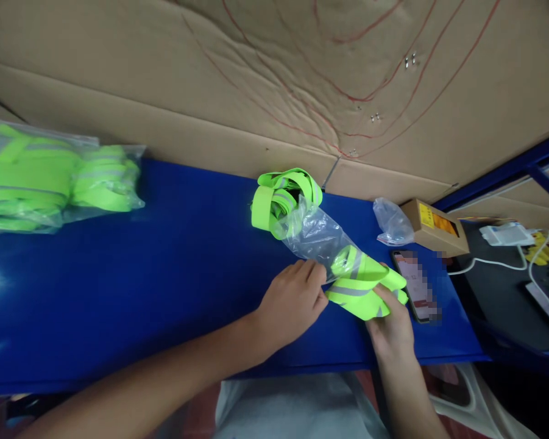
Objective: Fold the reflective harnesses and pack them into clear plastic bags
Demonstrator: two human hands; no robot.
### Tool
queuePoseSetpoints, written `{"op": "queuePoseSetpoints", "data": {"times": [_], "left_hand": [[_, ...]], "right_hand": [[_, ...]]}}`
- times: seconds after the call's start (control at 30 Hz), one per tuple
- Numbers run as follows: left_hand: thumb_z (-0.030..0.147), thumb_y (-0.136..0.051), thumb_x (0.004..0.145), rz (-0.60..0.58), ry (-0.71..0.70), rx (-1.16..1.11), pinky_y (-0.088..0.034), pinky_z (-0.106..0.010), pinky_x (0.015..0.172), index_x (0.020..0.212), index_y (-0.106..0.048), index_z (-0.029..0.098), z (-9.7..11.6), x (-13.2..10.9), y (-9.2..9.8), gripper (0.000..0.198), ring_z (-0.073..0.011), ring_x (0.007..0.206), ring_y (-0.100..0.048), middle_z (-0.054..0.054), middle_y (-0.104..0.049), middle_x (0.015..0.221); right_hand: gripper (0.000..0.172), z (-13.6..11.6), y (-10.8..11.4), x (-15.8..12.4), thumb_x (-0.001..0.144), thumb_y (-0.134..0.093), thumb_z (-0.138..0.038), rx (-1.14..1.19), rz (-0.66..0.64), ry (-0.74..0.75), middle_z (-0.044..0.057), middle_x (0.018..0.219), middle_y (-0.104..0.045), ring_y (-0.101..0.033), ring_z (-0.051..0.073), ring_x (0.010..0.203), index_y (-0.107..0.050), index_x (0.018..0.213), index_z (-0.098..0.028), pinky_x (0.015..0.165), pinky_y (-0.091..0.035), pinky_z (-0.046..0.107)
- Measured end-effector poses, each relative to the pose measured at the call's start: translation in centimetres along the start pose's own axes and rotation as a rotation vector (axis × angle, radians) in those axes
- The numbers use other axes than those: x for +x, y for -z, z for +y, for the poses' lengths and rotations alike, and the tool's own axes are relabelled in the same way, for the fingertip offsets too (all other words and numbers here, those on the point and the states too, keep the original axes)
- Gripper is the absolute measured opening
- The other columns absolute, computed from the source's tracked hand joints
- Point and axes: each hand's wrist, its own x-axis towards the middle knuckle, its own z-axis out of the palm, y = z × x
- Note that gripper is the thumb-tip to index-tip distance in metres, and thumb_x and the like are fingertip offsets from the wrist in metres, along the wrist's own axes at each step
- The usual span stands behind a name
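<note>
My right hand (392,317) grips a folded bundle of neon-yellow reflective strap (363,292) with grey stripes, thumb on top and the other fingers hidden beneath. Closed in a pinch, my left hand (297,292) holds the edge of a clear plastic bag (322,235) at the bundle's left end. Part of the bundle lies inside or under the bag's mouth; which one I cannot tell. At the bag's far end, loops of the same kind of strap (262,207) rest on the blue table, partly covered by the plastic.
Bagged reflective straps (31,177) lie at the left on the blue table (187,244). Right of my hands are a phone (411,283), a crumpled clear bag (392,221) and a small cardboard box (434,228). A cardboard wall (164,73) rises behind; a white cable (488,262) runs across the dark side surface.
</note>
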Motion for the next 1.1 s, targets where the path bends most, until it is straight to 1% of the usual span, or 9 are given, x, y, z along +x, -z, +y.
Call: {"op": "queuePoseSetpoints", "data": {"times": [0.13,0.27,0.33,0.4,0.5,0.67,0.8,0.9,1.1], "left_hand": [[0.008,-0.056,0.085,-0.084,0.101,-0.167,-0.049,-0.029,0.071,0.095,-0.051,0.021,-0.1,0.0,0.1,0.017,-0.0177,0.082,-0.065,0.0,-0.065,0.093],[0.013,-0.047,0.098,-0.226,0.108,-0.015,-0.048,-0.03,0.067,0.097,-0.054,0.022,-0.1,0.0,0.1,0.011,-0.0186,0.076,-0.067,-0.001,-0.067,0.091],[0.008,-0.045,0.097,-0.301,0.107,0.065,-0.046,-0.03,0.063,0.096,-0.054,0.021,-0.1,-0.1,-0.1,0.015,-0.019,0.072,-0.067,-0.001,-0.068,0.085],[0.004,-0.048,0.093,-0.336,0.109,0.042,-0.045,-0.029,0.063,0.093,-0.053,0.021,-0.1,-0.2,-0.4,0.017,-0.018,0.07,-0.067,0.0,-0.067,0.081],[0.006,-0.05,0.09,-0.288,0.15,-0.074,-0.043,-0.026,0.062,0.088,-0.05,0.021,-0.4,-0.3,-0.6,0.015,-0.0147,0.066,-0.066,0.004,-0.066,0.074],[0.026,-0.056,0.093,-0.098,0.219,-0.113,-0.038,-0.025,0.059,0.093,-0.053,0.022,-0.6,0.0,-0.1,0.005,-0.0125,0.059,-0.063,0.005,-0.068,0.076],[0.035,-0.063,0.094,-0.196,0.206,-0.038,-0.035,-0.026,0.058,0.092,-0.059,0.021,-0.5,0.1,-0.2,0.014,-0.016,0.067,-0.07,0.003,-0.074,0.08],[0.04,-0.07,0.092,-0.304,0.192,0.001,-0.036,-0.027,0.058,0.102,-0.064,0.021,-0.7,0.2,-0.4,0.022,-0.02,0.073,-0.074,0.001,-0.078,0.086],[0.024,-0.055,0.099,-0.353,0.149,0.08,-0.042,-0.028,0.057,0.1,-0.066,0.019,-0.7,0.4,0.0,0.012,-0.0213,0.077,-0.075,-0.002,-0.077,0.088]], "right_hand": [[0.062,0.3,-0.2,0.4,0.066,-0.091,-0.027,0.008,-0.039,-0.029,0.002,0.106,-0.08,-0.077,0.024,0.099,-0.072,0.124,-0.023,0.082,-0.063,0.032],[0.057,0.6,-0.1,0.6,0.068,-0.09,-0.026,0.029,-0.035,-0.048,0.0,0.107,-0.08,-0.076,0.023,0.102,-0.073,0.122,-0.024,0.086,-0.062,0.03],[0.057,0.6,-0.1,0.6,0.07,-0.09,-0.027,0.023,-0.041,-0.041,0.0,0.109,-0.08,-0.076,0.023,0.104,-0.072,0.124,-0.024,0.09,-0.062,0.031],[0.056,0.4,-0.3,0.6,0.072,-0.088,-0.029,0.015,-0.039,-0.019,0.001,0.112,-0.08,-0.075,0.024,0.108,-0.072,0.125,-0.024,0.093,-0.061,0.032],[0.055,0.0,-0.3,0.8,0.074,-0.088,-0.029,0.021,-0.002,0.025,0.001,0.117,-0.079,-0.074,0.024,0.112,-0.071,0.126,-0.025,0.092,-0.061,0.031],[0.054,-0.3,0.4,1.3,0.071,-0.09,-0.029,-0.001,-0.013,-0.009,0.001,0.112,-0.08,-0.075,0.025,0.109,-0.073,0.122,-0.025,0.088,-0.063,0.033],[0.057,0.0,0.6,1.1,0.068,-0.091,-0.031,-0.004,-0.02,-0.056,0.002,0.107,-0.081,-0.075,0.026,0.107,-0.073,0.122,-0.024,0.087,-0.063,0.034],[0.064,0.0,0.7,0.9,0.065,-0.093,-0.031,-0.016,-0.04,-0.098,0.001,0.107,-0.08,-0.076,0.027,0.104,-0.071,0.125,-0.025,0.084,-0.063,0.034],[0.076,-1.0,0.7,1.1,0.059,-0.096,-0.032,-0.123,-0.207,-0.124,0.005,0.102,-0.08,-0.076,0.031,0.09,-0.068,0.129,-0.025,0.074,-0.061,0.038]]}}
